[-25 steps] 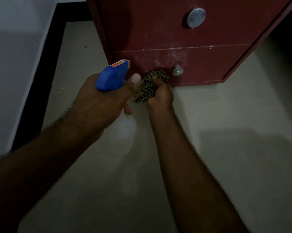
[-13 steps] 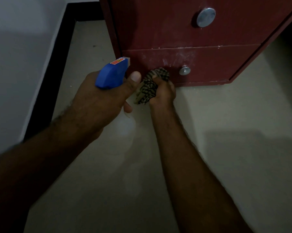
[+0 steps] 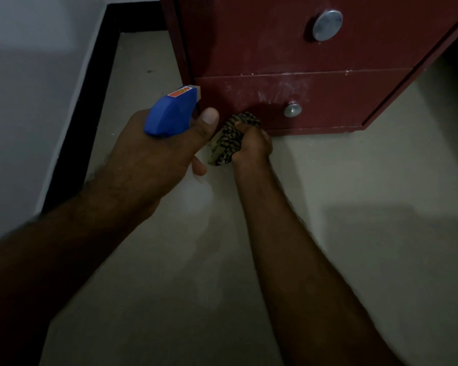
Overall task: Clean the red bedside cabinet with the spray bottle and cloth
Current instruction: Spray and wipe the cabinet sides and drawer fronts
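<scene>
**Head view: both hands at the foot of the red bedside cabinet**

Head camera looks down on the red bedside cabinet point(image 3: 249, 43), which stands on a pale floor point(image 3: 354, 180) near a white wall point(image 3: 24, 101) edged with a black skirting point(image 3: 82, 128). The left hand point(image 3: 154, 157) grips the spray bottle point(image 3: 171, 112): its fingers wrap round the neck and the thumb lies along the right side of the blue trigger head. The nozzle, which carries a red label, points at the lower left corner of the cabinet and sits just beside it. The pale body of the bottle shows only faintly below the hand. The right hand point(image 3: 254, 143) is closed round a bunched, dark-patterned cloth point(image 3: 227, 140) and holds it against the bottom edge of the lower drawer point(image 3: 341, 101), left of the small round knob point(image 3: 292, 109). White smears point(image 3: 283, 91) mark the drawer front above the cloth. A larger round knob point(image 3: 327, 25) sits on the upper drawer. Both forearms reach in from the lower edge of the picture.
</scene>
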A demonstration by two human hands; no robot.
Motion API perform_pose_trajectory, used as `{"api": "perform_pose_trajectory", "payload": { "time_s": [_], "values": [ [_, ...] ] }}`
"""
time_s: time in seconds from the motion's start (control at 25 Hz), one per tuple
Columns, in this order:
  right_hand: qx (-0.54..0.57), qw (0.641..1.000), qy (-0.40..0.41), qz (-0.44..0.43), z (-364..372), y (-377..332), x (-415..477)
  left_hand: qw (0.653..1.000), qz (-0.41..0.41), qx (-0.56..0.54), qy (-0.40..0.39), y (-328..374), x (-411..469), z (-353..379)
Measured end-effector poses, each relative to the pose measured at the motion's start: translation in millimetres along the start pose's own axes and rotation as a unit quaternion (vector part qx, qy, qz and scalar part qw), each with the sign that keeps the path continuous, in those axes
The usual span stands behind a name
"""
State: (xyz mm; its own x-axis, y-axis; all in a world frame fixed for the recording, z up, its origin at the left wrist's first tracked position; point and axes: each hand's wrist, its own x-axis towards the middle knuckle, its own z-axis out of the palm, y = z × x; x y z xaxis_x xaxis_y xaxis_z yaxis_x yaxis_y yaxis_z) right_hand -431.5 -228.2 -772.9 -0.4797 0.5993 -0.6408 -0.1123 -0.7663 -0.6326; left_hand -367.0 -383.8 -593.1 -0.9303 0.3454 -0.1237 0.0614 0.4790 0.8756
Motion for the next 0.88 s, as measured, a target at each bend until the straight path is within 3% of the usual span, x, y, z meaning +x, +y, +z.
{"api": "perform_pose_trajectory", "payload": {
  "time_s": [0.44,0.64,0.88],
  "values": [
    [0.051,0.996,0.006,-0.068,19,-7,-20,1.0,0.003,-0.009,-0.002,-2,4,-4],
    [0.054,0.997,0.031,-0.041,24,-15,-28,1.0,0.003,-0.015,-0.004,0,3,-5],
    [0.065,0.995,0.007,-0.074,21,-22,-29,1.0,-0.01,-0.008,0.012,2,4,-10]
  ]
}}
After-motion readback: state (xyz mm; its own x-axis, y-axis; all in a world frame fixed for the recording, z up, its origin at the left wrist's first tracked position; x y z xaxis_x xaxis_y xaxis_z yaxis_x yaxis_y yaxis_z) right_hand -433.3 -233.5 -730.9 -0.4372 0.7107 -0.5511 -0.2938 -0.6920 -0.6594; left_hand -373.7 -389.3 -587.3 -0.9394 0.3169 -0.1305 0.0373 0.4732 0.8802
